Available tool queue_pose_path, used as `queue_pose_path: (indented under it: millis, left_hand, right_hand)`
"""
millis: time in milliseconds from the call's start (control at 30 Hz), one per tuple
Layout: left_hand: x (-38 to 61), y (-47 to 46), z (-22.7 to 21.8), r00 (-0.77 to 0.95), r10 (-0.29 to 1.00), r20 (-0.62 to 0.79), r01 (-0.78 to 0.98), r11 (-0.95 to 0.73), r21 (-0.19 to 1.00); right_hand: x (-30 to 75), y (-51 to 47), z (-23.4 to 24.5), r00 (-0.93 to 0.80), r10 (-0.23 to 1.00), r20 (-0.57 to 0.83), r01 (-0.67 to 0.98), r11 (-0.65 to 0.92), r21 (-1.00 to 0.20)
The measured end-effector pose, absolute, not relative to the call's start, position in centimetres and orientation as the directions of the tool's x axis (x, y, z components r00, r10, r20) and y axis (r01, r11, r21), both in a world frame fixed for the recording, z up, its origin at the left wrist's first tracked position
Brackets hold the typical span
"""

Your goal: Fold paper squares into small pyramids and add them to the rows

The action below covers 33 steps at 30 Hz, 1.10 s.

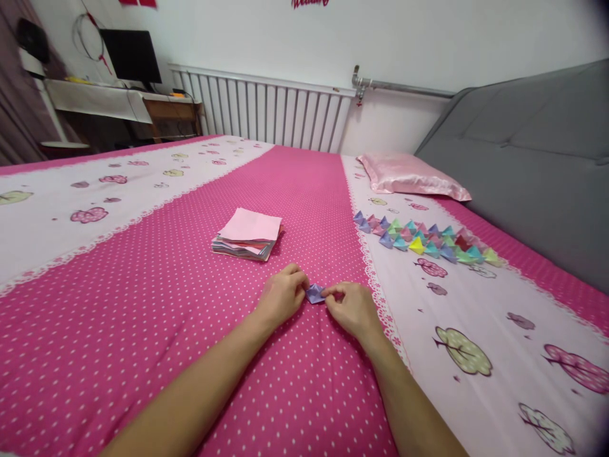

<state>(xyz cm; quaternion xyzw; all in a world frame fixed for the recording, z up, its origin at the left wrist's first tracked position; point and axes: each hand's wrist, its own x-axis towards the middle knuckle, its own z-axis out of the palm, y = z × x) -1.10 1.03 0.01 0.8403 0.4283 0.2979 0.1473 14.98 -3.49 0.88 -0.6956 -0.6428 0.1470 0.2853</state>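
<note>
Purple paper piece [314, 293], long axis crosswise, pinched by left hand [280, 296], right hand [353, 308].

Bed cover [143, 304]: pink with white dots, white side bands printed with trees.
Pillow [412, 174]: pink satin, near the headboard.
Headboard [523, 165]: grey, padded, at right.
Wall [428, 38]: white, red lettering at top.
Radiator [266, 114]: white, ribbed, against the wall; pipe [404, 87] beside it.
Desk [109, 101]: far left corner, bearing a dark monitor [130, 56].
Light: even, soft.
</note>
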Motion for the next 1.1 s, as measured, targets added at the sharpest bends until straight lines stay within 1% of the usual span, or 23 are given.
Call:
queue_pose_path:
  millis: [233, 400, 500, 667, 800, 900, 1000, 1100]
  left_hand:
    - [-1.1, 0.9, 0.2, 0.45, 0.851, 0.27, 0.75, -0.524, 0.403]
    - [-0.9, 0.8, 0.1, 0.519, 0.826, 0.22, 0.705, -0.559, 0.436]
    - [-0.8, 0.7, -0.1, 0.554, 0.802, 0.224, 0.672, -0.589, 0.45]
    - [-0.5, 0.6, -0.5, 0.543, 0.803, 0.245, 0.674, -0.591, 0.444]
    - [-0.1, 0.4, -0.8, 0.499, 0.824, 0.268, 0.715, -0.566, 0.411]
    - [0.2, 0.1, -0.7, 0.442, 0.857, 0.265, 0.761, -0.514, 0.395]
    - [0.6, -0.2, -0.6, 0.368, 0.895, 0.254, 0.805, -0.443, 0.395]
    - [0.8, -0.3, -0.5, 0.331, 0.915, 0.232, 0.821, -0.4, 0.408]
  right_hand:
    - [15.1, -3.5, 0.7, 0.103, 0.983, 0.149, 0.84, -0.006, -0.542]
    - [15.2, -3.5, 0.5, 0.042, 0.992, 0.122, 0.858, 0.027, -0.513]
    - [15.0, -3.7, 0.6, -0.007, 0.996, 0.092, 0.876, 0.05, -0.479]
    - [14.8, -4.0, 0.6, -0.08, 0.995, 0.052, 0.903, 0.094, -0.42]
    - [14.8, -4.0, 0.5, -0.097, 0.994, 0.04, 0.893, 0.105, -0.438]
    - [14.6, -3.8, 0.4, -0.075, 0.995, 0.062, 0.876, 0.095, -0.473]
    - [14.4, -3.7, 0.3, -0.046, 0.995, 0.093, 0.864, 0.086, -0.496]
    - [14.3, -3.5, 0.1, -0.021, 0.992, 0.123, 0.856, 0.082, -0.511]
